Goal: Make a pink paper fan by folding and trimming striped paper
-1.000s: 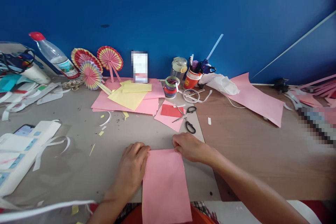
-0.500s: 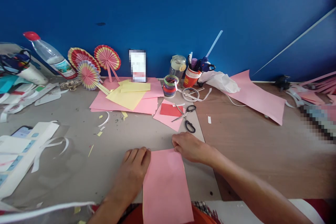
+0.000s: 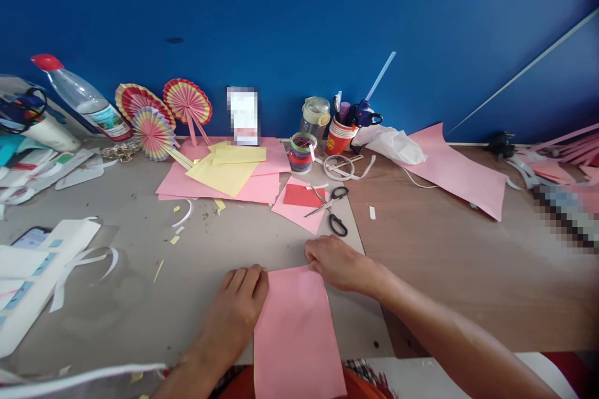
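Note:
A pink sheet of paper (image 3: 296,330) lies in front of me, its near end reaching past the table edge over my lap. A thin pale yellow line shows along its left side. My left hand (image 3: 241,299) is closed at the sheet's far left corner, thumb against the paper. At the far right corner my right hand (image 3: 334,262) has its fingers curled in a pinch on the paper. The fingertips of both hands are partly hidden. Beyond the right hand, black-handled scissors (image 3: 337,224) lie open across a small pink sheet (image 3: 299,216) and a red paper piece (image 3: 299,195).
Pink sheets (image 3: 224,187) and yellow paper (image 3: 231,177) lie at the back, near folded paper fans (image 3: 188,103) and a phone (image 3: 243,115). A red cup of pens (image 3: 340,137), a jar (image 3: 314,113) and tape roll (image 3: 339,167) stand right of them. A bottle (image 3: 88,100) leans at left.
The view has shifted slightly, so the things on the table sit a little further left. Both hands keep their places on the pink paper.

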Demonstrator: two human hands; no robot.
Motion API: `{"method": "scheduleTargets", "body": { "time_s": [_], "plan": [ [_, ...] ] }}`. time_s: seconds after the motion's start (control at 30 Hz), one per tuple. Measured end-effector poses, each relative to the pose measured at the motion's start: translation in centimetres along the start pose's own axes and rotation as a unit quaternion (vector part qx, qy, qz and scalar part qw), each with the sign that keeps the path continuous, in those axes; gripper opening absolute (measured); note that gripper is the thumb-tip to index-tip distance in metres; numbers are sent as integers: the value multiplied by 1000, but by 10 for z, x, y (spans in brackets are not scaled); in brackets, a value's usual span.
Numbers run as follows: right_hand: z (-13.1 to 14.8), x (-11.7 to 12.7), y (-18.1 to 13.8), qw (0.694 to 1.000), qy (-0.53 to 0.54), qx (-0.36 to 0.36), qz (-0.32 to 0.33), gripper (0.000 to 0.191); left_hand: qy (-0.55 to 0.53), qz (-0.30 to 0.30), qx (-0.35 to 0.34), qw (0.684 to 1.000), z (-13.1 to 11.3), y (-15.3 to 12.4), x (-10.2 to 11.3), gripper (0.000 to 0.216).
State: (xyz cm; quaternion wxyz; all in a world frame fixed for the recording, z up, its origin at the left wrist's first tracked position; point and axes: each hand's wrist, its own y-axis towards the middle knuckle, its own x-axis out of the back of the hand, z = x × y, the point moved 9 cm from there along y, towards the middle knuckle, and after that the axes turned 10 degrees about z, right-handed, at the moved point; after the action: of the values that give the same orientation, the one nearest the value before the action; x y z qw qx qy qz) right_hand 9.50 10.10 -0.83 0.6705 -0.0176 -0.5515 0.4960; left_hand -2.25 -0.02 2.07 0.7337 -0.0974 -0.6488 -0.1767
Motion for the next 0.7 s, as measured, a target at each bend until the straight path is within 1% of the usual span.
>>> {"method": "scheduleTargets", "body": {
  "time_s": [0.1, 0.2, 0.3, 0.4, 0.47, 0.53, 0.7],
  "plan": [
    [2, 2, 0, 1000, -8, 11, -9, 16, 11, -7, -13, 1000, -1, 0, 3, 38],
    [2, 2, -1, 1000, -9, 10, -6, 16, 10, -34, -24, 999, -1, -1, 8, 38],
    [2, 1, -1, 1000, -18, 3, 4, 14, -21, -48, -7, 999, 4, -5, 10, 38],
    [3, 1, 0, 999, -43, -1, 3, 10, -59, -48, 21, 997, 5, -11, 10, 31],
    [3, 0, 0, 998, -62, -8, 2, 9, -70, -53, 24, 996, 2, -16, 10, 27],
    [4, -1, 0, 997, -77, -14, -1, 8, -65, -58, 22, 996, -4, -21, 9, 29],
    [9, -3, -2, 992, -124, -15, -3, 9, -16, -53, 11, 998, -18, -32, -3, 27]
  ]
}}
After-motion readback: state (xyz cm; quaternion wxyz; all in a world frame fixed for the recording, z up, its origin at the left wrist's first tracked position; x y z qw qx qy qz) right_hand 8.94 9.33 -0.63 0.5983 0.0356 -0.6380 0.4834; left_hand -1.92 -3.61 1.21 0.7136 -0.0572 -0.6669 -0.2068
